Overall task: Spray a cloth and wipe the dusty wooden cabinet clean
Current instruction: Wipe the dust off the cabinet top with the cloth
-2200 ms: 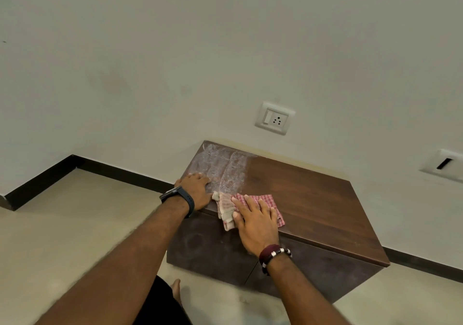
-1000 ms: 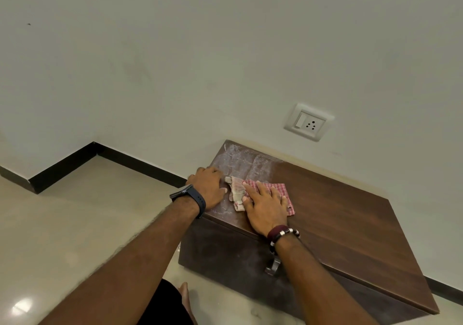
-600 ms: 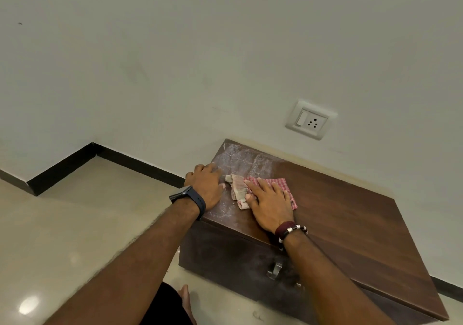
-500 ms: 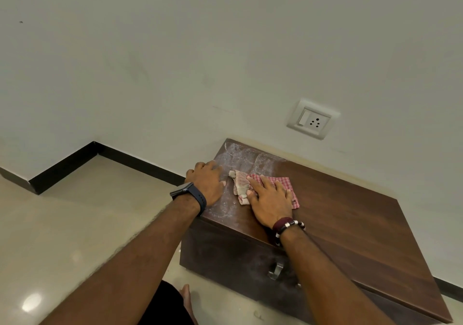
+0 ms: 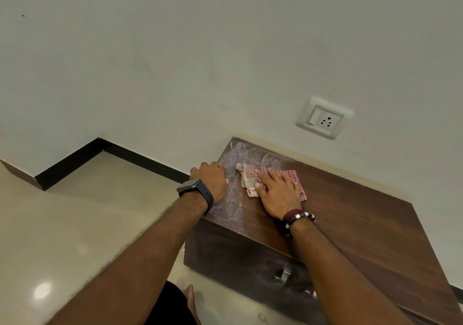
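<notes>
A low wooden cabinet (image 5: 350, 227) stands against the wall, its top dark and clean to the right, with a pale dusty patch (image 5: 246, 156) at the far-left corner. A person's right hand (image 5: 279, 194) presses flat, fingers spread, on a red-checked cloth (image 5: 250, 181), pinning rather than gripping it. The dust lies just left of and beyond the cloth, so the right hand is likely placed to sweep there. The left hand (image 5: 211, 181) rests flat at the left edge, holding nothing.

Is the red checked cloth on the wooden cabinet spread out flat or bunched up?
Partly bunched. The red checked cloth lies crumpled at its left end, flatter under the right hand pressing it onto the dark wooden cabinet.
</notes>
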